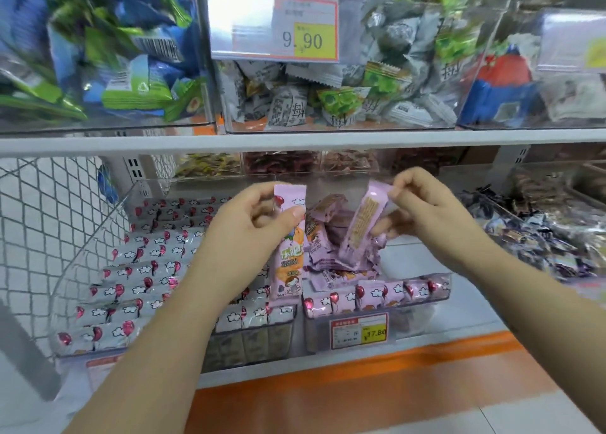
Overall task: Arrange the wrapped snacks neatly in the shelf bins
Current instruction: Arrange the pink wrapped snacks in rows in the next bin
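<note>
My left hand [249, 227] pinches the top of a pink wrapped snack bar [287, 256] that hangs upright, printed face toward me. My right hand [423, 210] holds a second pink snack bar [360, 227] by its upper end, tilted, with its back label showing. Both bars hang over a clear bin [439, 289] on the lower shelf. That bin holds a loose heap of pink bars [331, 263] at the back and a tidy front row [377, 294] standing on edge. To the left, another clear bin [95, 237] holds neat rows of white balloon-print bars [144, 279].
A price tag [359, 330] hangs on the pink bin's front. Dark wrapped sweets [537, 237] fill the bin to the right. The upper shelf [295, 138] carries clear bins of green, blue and grey packets with a 9.90 tag [275, 24]. A white wire mesh panel [42, 224] closes the left side.
</note>
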Demonstrator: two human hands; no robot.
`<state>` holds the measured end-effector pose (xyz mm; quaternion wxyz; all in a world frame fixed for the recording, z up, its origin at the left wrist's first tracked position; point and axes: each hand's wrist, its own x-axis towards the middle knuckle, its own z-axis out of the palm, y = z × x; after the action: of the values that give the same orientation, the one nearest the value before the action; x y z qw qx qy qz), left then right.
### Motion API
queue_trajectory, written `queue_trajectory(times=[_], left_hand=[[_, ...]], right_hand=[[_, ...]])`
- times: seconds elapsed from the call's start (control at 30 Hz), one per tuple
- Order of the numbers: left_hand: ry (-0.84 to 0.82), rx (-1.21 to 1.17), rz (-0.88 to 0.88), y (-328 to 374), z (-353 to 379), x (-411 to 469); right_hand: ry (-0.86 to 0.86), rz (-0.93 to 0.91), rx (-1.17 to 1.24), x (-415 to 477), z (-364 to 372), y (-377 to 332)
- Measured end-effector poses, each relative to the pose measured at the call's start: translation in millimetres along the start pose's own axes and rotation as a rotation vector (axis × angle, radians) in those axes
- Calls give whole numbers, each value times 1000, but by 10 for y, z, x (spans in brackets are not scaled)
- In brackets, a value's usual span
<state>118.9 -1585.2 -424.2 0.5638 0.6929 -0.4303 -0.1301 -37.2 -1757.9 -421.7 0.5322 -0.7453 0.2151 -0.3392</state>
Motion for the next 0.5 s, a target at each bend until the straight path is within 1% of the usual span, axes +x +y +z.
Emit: queue_trajectory(times=[0.07,0.13,0.2,0.3,0.37,0.43,0.5], left_hand=[[18,-19,12,65,28,-9],[32,-54,-1,110,75,-12],[18,-111,-67,136,141,-3],[-70,-251,-188,121,244,30],[-113,-285,-233,90,285,53],[-141,-294,-256,55,309,67],[-152,-285,-261,12,325,85]], right_hand=[[61,12,141,-155,23,-39],[72,13,233,-273,65,-79],[47,1,275,-347,115,-116],[-34,-26,319,-418,188,-149],[-104,-48,303,-462,218,-107],[-169,-67,170,-492,227,-33],[-197,-61,63,-497,234,41]])
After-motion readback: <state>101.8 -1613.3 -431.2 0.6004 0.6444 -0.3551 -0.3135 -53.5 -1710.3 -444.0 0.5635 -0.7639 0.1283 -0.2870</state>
